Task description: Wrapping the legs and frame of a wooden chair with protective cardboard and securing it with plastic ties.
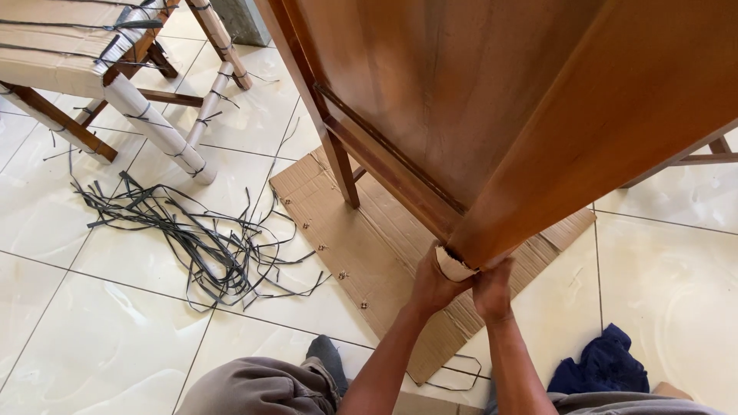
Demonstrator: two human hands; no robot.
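we are at the wrapping stage, as we judge it: both our hands meet at the foot of a brown wooden cabinet (pixel 492 100) that leans over us. our left hand (pixel 433 283) is curled around a strip of pale cardboard (pixel 452 267), pressing it against the bottom of the cabinet leg (pixel 507 219). our right hand (pixel 493 290) is closed just beside it on the right, fingers pinched up against the same leg end; whether it grips the strip too or only steadies the wood, we cannot tell. the strip sits right at the leg's tip, between our two hands, above a flattened sheet of cardboard (pixel 369 238) that lies on the tiled floor (pixel 100 307).

the next move, in our view, calls for keeping the strip tight around the leg while something binds it. a loose heap of dark straps (pixel 207 238) lies well apart to the left on the tiles, and beyond it, far left, a chair (pixel 84 54) already stands with its legs wrapped in cardboard and tied with such straps.

much is hidden. the cabinet's top and right side run out of the picture, and so does most of the chair. the far side of the leg and the end of the strip are covered by our fingers. small brass-coloured bits on the flat cardboard are too small to name. a dark blue cloth (pixel 603 361) lies near right, by our knee.
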